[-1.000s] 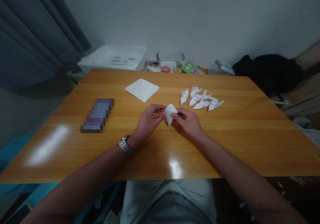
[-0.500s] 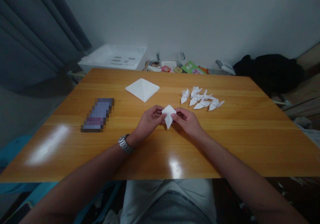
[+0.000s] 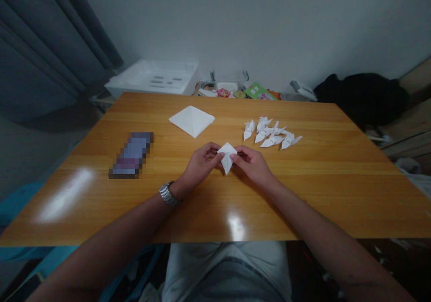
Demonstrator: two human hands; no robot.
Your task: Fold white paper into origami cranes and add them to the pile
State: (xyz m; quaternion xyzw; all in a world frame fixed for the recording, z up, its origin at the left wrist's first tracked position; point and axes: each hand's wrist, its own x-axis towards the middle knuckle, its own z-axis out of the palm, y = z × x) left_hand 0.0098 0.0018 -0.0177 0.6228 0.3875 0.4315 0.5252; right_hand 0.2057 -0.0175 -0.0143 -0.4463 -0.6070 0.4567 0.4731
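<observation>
Between my two hands is a small white folded paper [image 3: 227, 150], kite-shaped, its long point toward me. My left hand [image 3: 204, 160] pinches its left side, thumb on top and fingers curled behind. On the opposite side my right hand [image 3: 252, 160] grips it the same way, the thumb pressing near the middle. The fingertips under the paper are partly hidden. Beyond my right hand, several white folded paper cranes [image 3: 272, 133] lie in a cluster. Past my left hand lies a larger white paper [image 3: 191, 120], creased down the middle and diamond-shaped.
The wooden table [image 3: 323, 181] spans the view. A pixelated phone-like object [image 3: 132, 155] lies on its left side. Behind the far edge are a white plastic tray [image 3: 158, 75], a green packet [image 3: 258, 91] and a dark cloth heap [image 3: 362, 93].
Almost nothing differs. Both hands keep hold of the folded paper in the same place, with only a very slight shift of it.
</observation>
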